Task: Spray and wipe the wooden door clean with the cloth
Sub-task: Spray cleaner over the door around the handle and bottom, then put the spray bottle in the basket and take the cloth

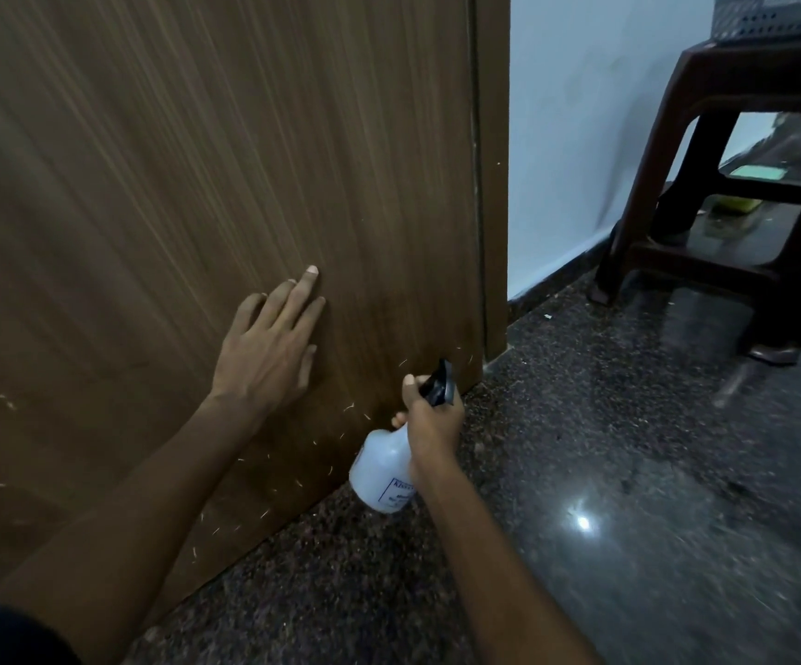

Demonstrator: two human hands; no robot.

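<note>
The brown wooden door point(197, 160) fills the left and middle of the head view, with small pale specks scattered near its lower edge. My left hand point(269, 348) lies flat against the lower door, fingers spread, holding nothing. My right hand point(432, 419) grips the neck of a white spray bottle point(384, 467) with a black trigger head, held low near the door's bottom right corner, nozzle towards the door. No cloth is in view.
A dark speckled stone floor point(605, 448) stretches to the right. A dark brown plastic stool point(744, 184) stands at the right by the white wall point(566, 136), with a perforated grey basket point(777, 16) on top. The door frame point(494, 184) edges the door.
</note>
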